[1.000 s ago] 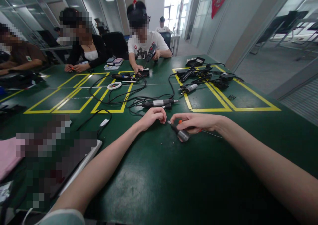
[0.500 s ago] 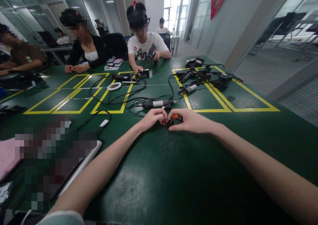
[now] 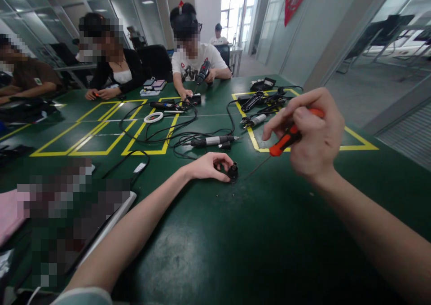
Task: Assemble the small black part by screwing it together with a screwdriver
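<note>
My left hand rests on the green table, its thumb and fingers pinched around a small black cylindrical part that stands upright. My right hand is raised above the table to the right, closed around an orange-handled screwdriver. The screwdriver's thin shaft slants down and left, ending close to the black part.
A corded electric screwdriver lies just beyond my left hand among black cables. More tools and cables sit inside a yellow-taped box at the back right. Several people sit at the far side. A white tape roll lies mid-table.
My right hand lifted up and to the right with the orange-handled screwdriver. The black part now stands upright on the table, held by my left hand alone.
</note>
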`<state>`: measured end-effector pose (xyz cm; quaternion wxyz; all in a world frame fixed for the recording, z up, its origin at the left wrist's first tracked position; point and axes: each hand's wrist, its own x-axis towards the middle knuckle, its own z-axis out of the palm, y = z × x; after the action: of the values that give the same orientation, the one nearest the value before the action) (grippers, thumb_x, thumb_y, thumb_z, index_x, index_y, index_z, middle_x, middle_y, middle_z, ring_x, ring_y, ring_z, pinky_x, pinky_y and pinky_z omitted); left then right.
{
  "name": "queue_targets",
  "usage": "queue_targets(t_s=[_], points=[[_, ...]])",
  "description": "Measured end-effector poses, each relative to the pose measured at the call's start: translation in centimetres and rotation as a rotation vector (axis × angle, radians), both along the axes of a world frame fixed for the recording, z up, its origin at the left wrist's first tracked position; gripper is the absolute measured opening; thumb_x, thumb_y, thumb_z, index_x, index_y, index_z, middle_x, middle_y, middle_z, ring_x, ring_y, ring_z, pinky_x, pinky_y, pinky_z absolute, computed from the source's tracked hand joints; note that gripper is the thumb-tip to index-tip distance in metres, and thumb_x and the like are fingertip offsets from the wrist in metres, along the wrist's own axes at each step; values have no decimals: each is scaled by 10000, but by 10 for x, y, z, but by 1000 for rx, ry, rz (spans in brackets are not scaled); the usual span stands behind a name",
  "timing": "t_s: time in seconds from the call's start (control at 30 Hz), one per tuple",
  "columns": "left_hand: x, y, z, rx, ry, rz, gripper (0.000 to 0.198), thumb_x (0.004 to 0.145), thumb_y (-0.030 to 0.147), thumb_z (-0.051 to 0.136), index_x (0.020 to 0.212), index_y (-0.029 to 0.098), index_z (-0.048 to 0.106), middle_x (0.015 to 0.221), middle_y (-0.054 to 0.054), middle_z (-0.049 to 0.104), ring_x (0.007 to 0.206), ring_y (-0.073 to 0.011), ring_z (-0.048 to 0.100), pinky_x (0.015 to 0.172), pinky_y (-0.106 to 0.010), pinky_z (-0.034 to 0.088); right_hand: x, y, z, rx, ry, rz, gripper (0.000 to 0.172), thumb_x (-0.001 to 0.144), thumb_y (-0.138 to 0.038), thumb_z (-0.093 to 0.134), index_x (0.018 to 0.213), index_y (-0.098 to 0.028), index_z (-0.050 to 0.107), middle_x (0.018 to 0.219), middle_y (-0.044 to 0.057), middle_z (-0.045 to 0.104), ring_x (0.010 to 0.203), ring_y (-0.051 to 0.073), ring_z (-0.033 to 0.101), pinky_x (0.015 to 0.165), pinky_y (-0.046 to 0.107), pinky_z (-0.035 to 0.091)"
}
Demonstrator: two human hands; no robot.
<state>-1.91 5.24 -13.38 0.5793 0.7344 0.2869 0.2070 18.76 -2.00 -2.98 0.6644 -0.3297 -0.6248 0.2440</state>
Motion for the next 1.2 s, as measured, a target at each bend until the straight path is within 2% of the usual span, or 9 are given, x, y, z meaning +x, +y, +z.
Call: queue_targets(t_s=[0.1, 0.2, 0.27, 0.43, 0.63, 0.87, 1.0, 1.13, 1.2], points=[[0, -1, 1, 27, 28, -4, 402, 606, 257, 916, 957, 157, 745, 916, -16, 721, 820, -127, 603, 775, -263, 428, -7, -7, -7, 66, -90, -63, 241, 978, -465, 547, 829, -298, 457, 597, -25, 594, 507, 182, 521, 573, 348, 431], [0, -1, 0, 40, 49, -10, 405, 617, 290, 923, 970, 170, 764, 926, -12, 733, 831, -132, 609, 767, -263, 407, -7, -7, -20, -79, -300, -123, 403, 965, -695, 434, 881, -304, 486, 658, 26, 597, 596, 230, 559, 643, 406, 487], [0, 0, 0, 47, 62, -16, 403, 621, 301, 924, 974, 177, 775, 936, -11, 741, 840, -136, 612, 768, -267, 403, -4, -5, -28, -134, -391, -123, 495, 944, -771, 377, 923, -297, 517, 720, 58, 605, 673, 260, 585, 683, 431, 498], [0, -2, 2, 46, 71, -8, 424, 606, 308, 927, 987, 184, 785, 935, -13, 748, 847, -150, 622, 768, -278, 411, 3, 1, -37, -134, -490, -85, 507, 949, -756, 397, 958, -273, 553, 832, 91, 613, 755, 273, 582, 716, 423, 484], [1, -1, -1, 54, 60, 4, 427, 592, 323, 937, 966, 184, 784, 915, -8, 743, 838, -149, 620, 756, -276, 404, -8, -1, -24, -86, -393, -120, 407, 875, -651, 661, 918, -287, 484, 807, 31, 574, 726, 231, 594, 698, 384, 502], [1, 0, -3, 45, 62, 8, 423, 597, 322, 934, 964, 177, 780, 903, -10, 739, 826, -149, 614, 747, -276, 403, -12, 5, -19, -304, -275, 26, 551, 697, -618, 847, 929, -264, 495, 782, 8, 661, 705, 217, 660, 655, 354, 543], [1, -2, -1, 60, 85, 10, 426, 584, 315, 943, 947, 172, 772, 907, -7, 737, 833, -148, 613, 766, -277, 403, -6, 14, -18, -369, -245, 192, 483, 685, -603, 848, 897, -224, 635, 920, 63, 732, 881, 261, 694, 763, 393, 588], [1, -4, 0, 57, 64, -2, 353, 601, 319, 927, 867, 164, 754, 879, -1, 722, 831, -145, 598, 780, -278, 400, 3, 19, -15, -453, -310, 422, 477, 683, -491, 871, 1019, -186, 725, 930, 70, 761, 881, 262, 715, 839, 430, 594], [1, -4, -1, 50, 62, -10, 340, 607, 324, 916, 853, 159, 748, 887, -5, 720, 830, -143, 590, 777, -276, 394, 7, 19, -14, -458, -363, 480, 475, 712, -445, 860, 1080, -176, 727, 941, 73, 771, 886, 256, 725, 861, 427, 591]])
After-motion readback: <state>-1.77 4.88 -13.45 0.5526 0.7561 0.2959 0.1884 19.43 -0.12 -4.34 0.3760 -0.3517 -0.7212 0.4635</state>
